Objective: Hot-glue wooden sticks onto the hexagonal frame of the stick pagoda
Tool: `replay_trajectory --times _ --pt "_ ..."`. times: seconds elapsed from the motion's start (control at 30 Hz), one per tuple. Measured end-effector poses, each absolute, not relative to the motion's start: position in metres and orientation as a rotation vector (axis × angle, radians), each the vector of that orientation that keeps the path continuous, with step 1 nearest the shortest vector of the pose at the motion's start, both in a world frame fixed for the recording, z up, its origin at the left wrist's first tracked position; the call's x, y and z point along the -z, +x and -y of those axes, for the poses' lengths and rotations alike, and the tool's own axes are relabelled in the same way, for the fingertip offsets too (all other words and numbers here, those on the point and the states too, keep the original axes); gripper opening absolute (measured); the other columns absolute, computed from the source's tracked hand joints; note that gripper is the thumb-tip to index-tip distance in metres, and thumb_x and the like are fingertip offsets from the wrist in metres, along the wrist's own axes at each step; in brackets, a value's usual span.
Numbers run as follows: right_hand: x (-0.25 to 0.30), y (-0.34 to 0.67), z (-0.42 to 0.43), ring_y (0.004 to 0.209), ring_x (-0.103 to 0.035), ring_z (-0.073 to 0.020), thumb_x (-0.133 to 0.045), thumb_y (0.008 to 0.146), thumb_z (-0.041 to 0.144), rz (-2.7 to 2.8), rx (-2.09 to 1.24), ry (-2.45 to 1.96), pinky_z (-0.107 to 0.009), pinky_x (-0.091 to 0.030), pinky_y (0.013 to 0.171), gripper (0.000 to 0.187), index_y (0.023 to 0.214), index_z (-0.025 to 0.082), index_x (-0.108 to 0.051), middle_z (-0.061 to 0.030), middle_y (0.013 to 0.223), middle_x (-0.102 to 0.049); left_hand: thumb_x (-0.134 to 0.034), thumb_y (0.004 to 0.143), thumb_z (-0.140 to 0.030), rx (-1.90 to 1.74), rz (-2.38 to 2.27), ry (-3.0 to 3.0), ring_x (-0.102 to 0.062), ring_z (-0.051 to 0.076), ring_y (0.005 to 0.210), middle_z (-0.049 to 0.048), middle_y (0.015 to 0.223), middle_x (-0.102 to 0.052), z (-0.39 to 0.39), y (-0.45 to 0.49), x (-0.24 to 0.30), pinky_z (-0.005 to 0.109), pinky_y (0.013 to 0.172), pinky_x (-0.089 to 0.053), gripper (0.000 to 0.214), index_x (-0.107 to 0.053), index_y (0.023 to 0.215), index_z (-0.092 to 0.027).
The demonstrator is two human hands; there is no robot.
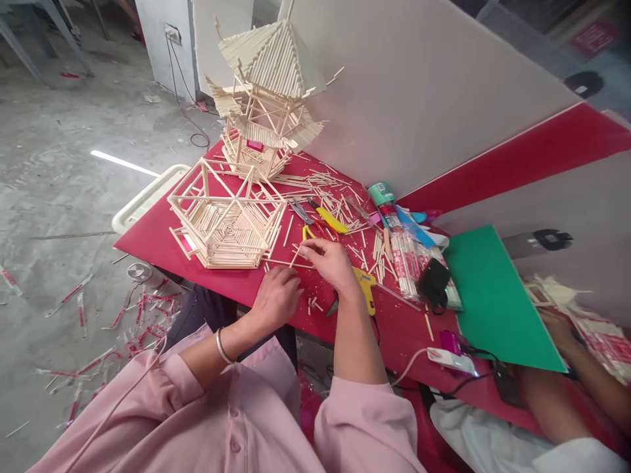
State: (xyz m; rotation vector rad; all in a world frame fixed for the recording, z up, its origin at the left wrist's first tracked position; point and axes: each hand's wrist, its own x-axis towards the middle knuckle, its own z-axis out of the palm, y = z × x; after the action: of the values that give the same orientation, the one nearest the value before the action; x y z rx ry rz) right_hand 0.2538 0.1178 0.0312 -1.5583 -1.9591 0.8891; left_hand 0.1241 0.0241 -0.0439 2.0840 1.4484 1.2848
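My right hand is closed in a pinch on a thin wooden stick just above the red table. My left hand is beside it at the table's front edge, fingers bent together near the end of another stick; whatever they hold is hidden. To the left stands a hexagonal stick frame with a floor of sticks laid in rings. Behind it rises a pagoda model with tiered stick roofs. Short stick pieces lie below my hands.
Yellow-handled pliers, a yellow glue gun and loose sticks lie around. At right are packs of sticks, a green board and a power strip. Another person's arm reaches in there. Wrappers litter the floor.
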Motion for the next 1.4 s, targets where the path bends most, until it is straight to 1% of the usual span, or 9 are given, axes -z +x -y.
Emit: replay_trajectory --times 0.17,0.4,0.5,0.63,0.73,0.83,0.9,1.07,1.4 --pt "-0.055 0.253 -0.099 0.063 -0.060 -0.0123 -0.066 0.080 0.054 1.661 -1.218 -1.408 -0.021 -0.046 0.051 0.040 0.097 0.019 -0.073 -0.0029 0.076 -0.071 -0.052 0.090 -0.021 -1.610 -1.364 1.653 -0.058 0.017 0.079 0.0083 0.095 -0.062 -0.021 0.118 0.040 0.031 0.072 -0.049 0.010 -0.062 0.089 -0.020" --pt "-0.067 0.252 -0.084 0.045 -0.036 -0.0075 -0.069 0.077 0.057 1.401 -1.481 -1.215 -0.021 -0.030 0.040 0.035 0.088 0.023 -0.071 0.0061 0.054 -0.045 -0.065 0.085 -0.032 -1.557 -1.349 1.475 -0.043 0.011 0.054 -0.0010 0.068 -0.052 -0.017 0.117 0.040 0.025 0.054 -0.037 0.014 -0.059 0.078 -0.020" --pt "-0.071 0.255 -0.084 0.042 -0.019 -0.0081 -0.065 0.079 0.057 1.347 -1.517 -1.157 -0.019 -0.018 0.037 0.032 0.083 0.026 -0.067 0.0097 0.048 -0.025 -0.067 0.083 -0.033 -1.585 -1.291 1.446 -0.040 0.009 0.052 0.0038 0.087 -0.062 -0.016 0.116 0.040 0.024 0.053 -0.038 0.015 -0.063 0.090 -0.020" --pt "-0.073 0.256 -0.080 0.043 -0.012 -0.0098 -0.054 0.086 0.060 1.388 -1.493 -1.194 -0.019 -0.014 0.036 0.035 0.080 0.027 -0.065 0.0102 0.049 -0.013 -0.069 0.082 -0.033 -1.559 -1.117 1.487 -0.047 0.007 0.055 0.0150 0.137 -0.054 -0.019 0.115 0.039 0.026 0.056 -0.046 0.054 -0.053 0.132 -0.024" --pt "-0.068 0.251 -0.073 0.042 -0.015 -0.0095 -0.051 0.086 0.063 1.430 -1.527 -1.183 -0.019 -0.017 0.036 0.040 0.080 0.026 -0.065 0.0100 0.048 -0.017 -0.069 0.082 -0.037 -1.450 -0.979 1.573 -0.060 0.013 0.068 0.0144 0.133 -0.059 -0.023 0.115 0.041 0.029 0.065 -0.050 0.062 -0.049 0.139 -0.024" --pt "-0.058 0.246 -0.073 0.042 -0.032 -0.0093 -0.053 0.084 0.064 1.654 -1.456 -1.240 -0.021 -0.031 0.039 0.044 0.086 0.023 -0.069 0.0067 0.049 -0.038 -0.057 0.091 -0.033 -1.378 -0.988 1.728 -0.063 0.018 0.077 0.0084 0.093 -0.071 -0.026 0.117 0.045 0.033 0.075 -0.049 0.026 -0.068 0.111 -0.020" --pt "-0.051 0.245 -0.081 0.054 -0.050 -0.0116 -0.057 0.086 0.055 1.926 -1.099 -1.410 -0.024 -0.043 0.051 0.037 0.091 0.021 -0.071 0.0002 0.065 -0.060 -0.050 0.094 -0.028 -1.366 -1.169 1.892 -0.062 0.021 0.078 0.0076 0.077 -0.069 -0.026 0.119 0.046 0.037 0.079 -0.046 0.024 -0.072 0.091 -0.019" --pt "-0.036 0.243 -0.114 0.089 -0.065 -0.0189 -0.055 0.091 0.027 2.514 -0.110 -1.931 -0.028 -0.046 0.076 0.020 0.098 0.022 -0.073 -0.0065 0.101 -0.071 -0.052 0.092 -0.022 -1.115 -1.617 2.169 -0.055 0.025 0.085 0.0104 0.084 -0.069 -0.021 0.123 0.042 0.040 0.076 -0.039 0.024 -0.070 0.078 -0.017" --pt "-0.023 0.231 -0.126 0.100 -0.065 -0.0230 -0.047 0.096 0.022 2.665 -0.024 -2.084 -0.030 -0.046 0.080 0.025 0.106 0.017 -0.070 -0.0121 0.108 -0.069 -0.049 0.093 -0.022 -1.043 -1.679 2.170 -0.052 0.024 0.085 0.0095 0.095 -0.072 -0.020 0.124 0.043 0.040 0.075 -0.035 0.025 -0.068 0.077 -0.016"
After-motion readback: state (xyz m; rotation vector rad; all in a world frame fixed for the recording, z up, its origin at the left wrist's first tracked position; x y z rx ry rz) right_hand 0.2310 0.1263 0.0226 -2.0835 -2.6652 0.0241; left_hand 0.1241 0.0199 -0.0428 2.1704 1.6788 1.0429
